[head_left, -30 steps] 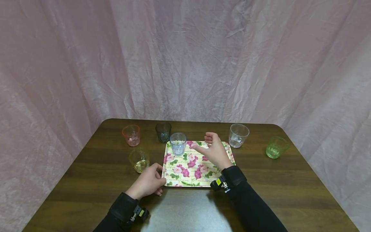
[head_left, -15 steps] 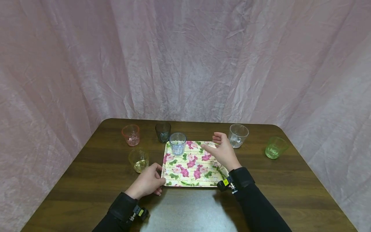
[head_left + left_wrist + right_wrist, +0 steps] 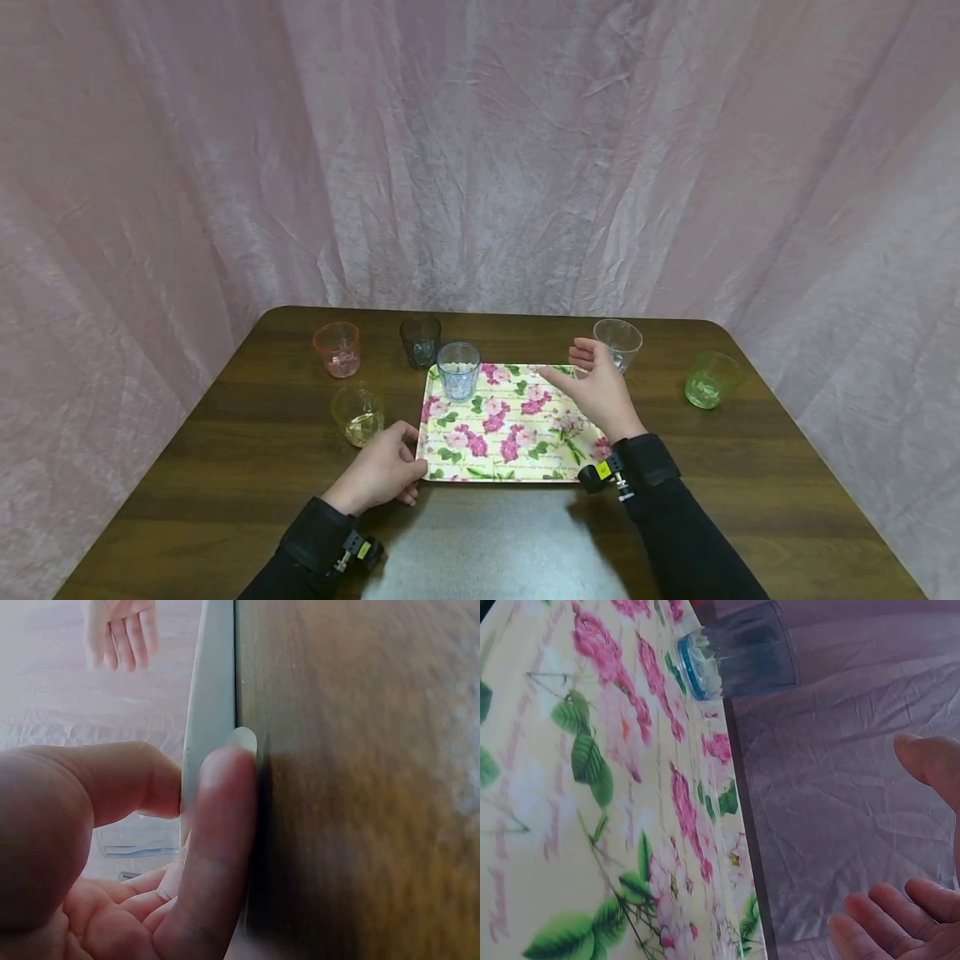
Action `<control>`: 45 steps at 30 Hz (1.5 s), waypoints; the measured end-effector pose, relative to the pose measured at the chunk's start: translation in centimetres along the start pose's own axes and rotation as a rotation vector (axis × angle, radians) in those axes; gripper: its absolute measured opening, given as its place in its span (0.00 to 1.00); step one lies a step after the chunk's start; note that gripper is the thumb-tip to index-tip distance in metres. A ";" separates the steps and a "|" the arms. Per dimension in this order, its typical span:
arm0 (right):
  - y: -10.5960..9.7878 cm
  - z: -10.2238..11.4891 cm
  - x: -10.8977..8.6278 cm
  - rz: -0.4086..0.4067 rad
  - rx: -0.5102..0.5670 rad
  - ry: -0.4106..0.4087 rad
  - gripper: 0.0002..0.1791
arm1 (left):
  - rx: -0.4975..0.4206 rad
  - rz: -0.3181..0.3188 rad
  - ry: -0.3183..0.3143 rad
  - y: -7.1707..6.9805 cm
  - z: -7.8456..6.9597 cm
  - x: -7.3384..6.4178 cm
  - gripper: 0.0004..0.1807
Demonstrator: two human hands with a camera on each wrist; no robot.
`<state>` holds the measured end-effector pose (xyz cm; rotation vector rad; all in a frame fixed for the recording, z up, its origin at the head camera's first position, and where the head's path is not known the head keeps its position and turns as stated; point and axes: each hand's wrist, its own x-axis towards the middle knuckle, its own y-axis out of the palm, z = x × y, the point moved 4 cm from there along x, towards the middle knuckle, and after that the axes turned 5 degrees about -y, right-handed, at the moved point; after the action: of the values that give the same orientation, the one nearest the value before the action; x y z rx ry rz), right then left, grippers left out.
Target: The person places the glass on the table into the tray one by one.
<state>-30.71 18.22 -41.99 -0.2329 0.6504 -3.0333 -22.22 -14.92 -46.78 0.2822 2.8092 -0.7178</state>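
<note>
My left hand (image 3: 382,468) holds the near left corner of a floral tray (image 3: 468,417), with the thumb along the rim. In the left wrist view, that thumb and a finger close on the pale rim (image 3: 210,690). A blue glass (image 3: 459,375) stands upright near the tray's far left corner. Over the tray's right side my right hand (image 3: 600,392) hovers, thumb and fingers spread with nothing between them. It partly hides a clear glass (image 3: 624,335) just beyond. The right wrist view shows the blue glass (image 3: 742,652) and the right fingers (image 3: 885,907) apart from it.
A yellow glass (image 3: 358,412) stands close to the left hand. Behind it is a pink glass (image 3: 337,354), and a dark glass (image 3: 420,342) is just beyond the tray. A green glass (image 3: 708,383) sits at the right of the wooden table (image 3: 757,483). Pink curtain hangs behind.
My right hand has moved to the right, away from the blue glass and toward the clear glass. The left hand, tray and glasses stay practically where they were.
</note>
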 end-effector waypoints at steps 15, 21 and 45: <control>-1.5 -0.9 -0.4 -0.025 -0.004 0.008 0.54 | 0.001 0.007 0.000 -0.1 0.0 0.0 0.24; -2.1 -0.9 -0.8 -0.029 -0.003 0.003 0.53 | -0.002 0.006 -0.004 0.0 0.0 -0.1 0.24; -5.4 -1.2 -1.5 -0.079 -0.039 0.046 0.56 | -0.003 0.011 -0.010 -0.1 0.0 -0.1 0.24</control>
<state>-29.36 23.71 -41.07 -0.1944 0.7214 -3.1118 -22.19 -15.00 -46.71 0.2932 2.7972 -0.7105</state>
